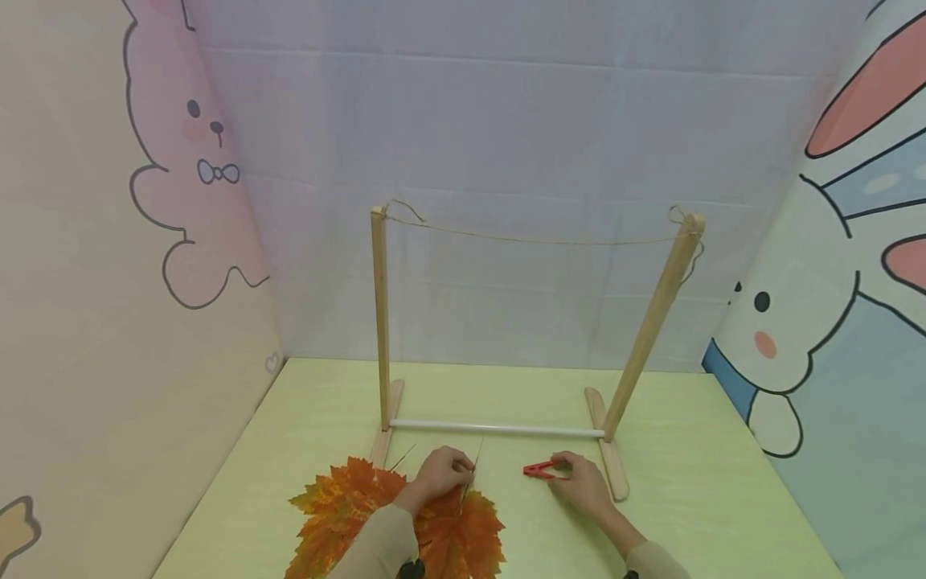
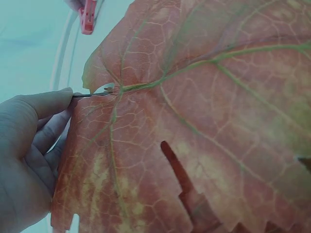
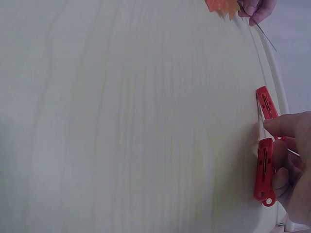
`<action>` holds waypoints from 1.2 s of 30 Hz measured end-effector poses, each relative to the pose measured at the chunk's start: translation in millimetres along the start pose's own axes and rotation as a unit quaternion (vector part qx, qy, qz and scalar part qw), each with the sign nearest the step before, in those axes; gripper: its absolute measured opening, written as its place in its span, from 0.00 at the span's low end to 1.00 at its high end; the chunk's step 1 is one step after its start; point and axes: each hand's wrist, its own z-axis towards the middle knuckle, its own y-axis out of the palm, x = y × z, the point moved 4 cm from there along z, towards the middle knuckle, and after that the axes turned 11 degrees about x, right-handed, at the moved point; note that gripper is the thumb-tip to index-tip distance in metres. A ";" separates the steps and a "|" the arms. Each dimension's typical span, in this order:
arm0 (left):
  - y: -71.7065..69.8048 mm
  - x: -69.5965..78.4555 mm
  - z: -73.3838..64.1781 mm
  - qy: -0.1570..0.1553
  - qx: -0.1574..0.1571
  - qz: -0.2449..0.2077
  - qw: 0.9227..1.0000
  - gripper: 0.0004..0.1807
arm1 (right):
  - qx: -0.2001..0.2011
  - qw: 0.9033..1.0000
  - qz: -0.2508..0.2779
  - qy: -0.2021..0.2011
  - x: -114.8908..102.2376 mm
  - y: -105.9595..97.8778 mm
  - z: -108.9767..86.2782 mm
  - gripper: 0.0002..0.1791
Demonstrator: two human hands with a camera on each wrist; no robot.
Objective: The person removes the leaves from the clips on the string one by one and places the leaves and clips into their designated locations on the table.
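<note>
My left hand [image 1: 446, 473] pinches the thin stem [image 1: 475, 460] of an orange artificial maple leaf [image 1: 473, 535] between thumb and fingertips. In the left wrist view the veined leaf [image 2: 194, 111] spreads across most of the picture. My right hand [image 1: 581, 486] holds two red clothespins, low over the table. The right wrist view has one clothespin [image 3: 267, 103] at the thumb and fingertips and a second clothespin [image 3: 264, 172] against the lower fingers. More orange-yellow maple leaves [image 1: 336, 511] lie left of my left hand, partly hidden by the sleeve.
Beyond my hands stands a wooden frame with a left post [image 1: 381, 322], a right post [image 1: 653, 326] and a white crossbar [image 1: 499, 429]. A twine line [image 1: 521, 240] is tied between the post tops. Printed cloth walls [image 1: 499, 145] surround the pale yellow table [image 1: 687, 498].
</note>
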 end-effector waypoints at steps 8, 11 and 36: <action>3.3 -5.4 -1.7 0.002 0.009 0.012 1.000 0.05 | 0.001 0.999 -0.035 -0.029 -1.0 -0.6 1.4 0.16; 2.6 -7.3 -2.0 0.004 0.014 0.015 1.000 0.05 | -0.001 0.999 -0.038 -0.034 -1.7 -0.7 1.9 0.16; 7.2 -17.0 0.5 -0.014 0.027 0.019 0.999 0.04 | -0.002 0.998 -0.046 -0.049 -1.9 -0.5 1.4 0.16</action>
